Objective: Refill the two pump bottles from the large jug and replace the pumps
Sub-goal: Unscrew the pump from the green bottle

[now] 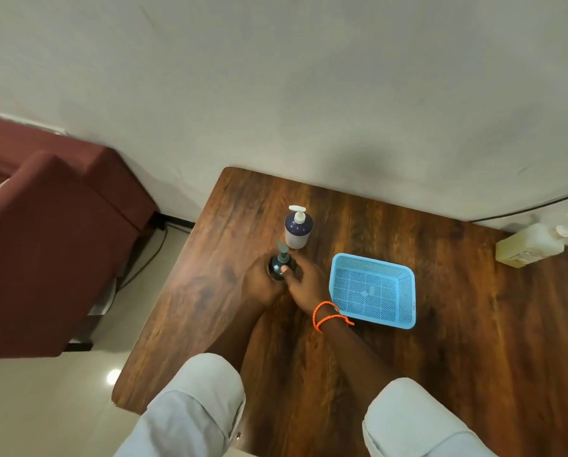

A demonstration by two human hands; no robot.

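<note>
We see both hands on the dark pump bottle (pixel 281 267), which stands near the desk's (pixel 441 341) left edge. The left hand (pixel 262 285) wraps its body; the right hand (pixel 304 279) pinches it just below the green pump (pixel 282 250). The white-pump bottle (pixel 298 229) stands just behind, upright. The blue basket (pixel 373 290) lies right of the hands. The large jug (pixel 533 245) sits at the far right edge.

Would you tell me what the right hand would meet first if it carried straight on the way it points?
The right hand already touches the dark pump bottle. Beyond it, roughly in line, stands the white-pump bottle, though depth is unclear.
</note>
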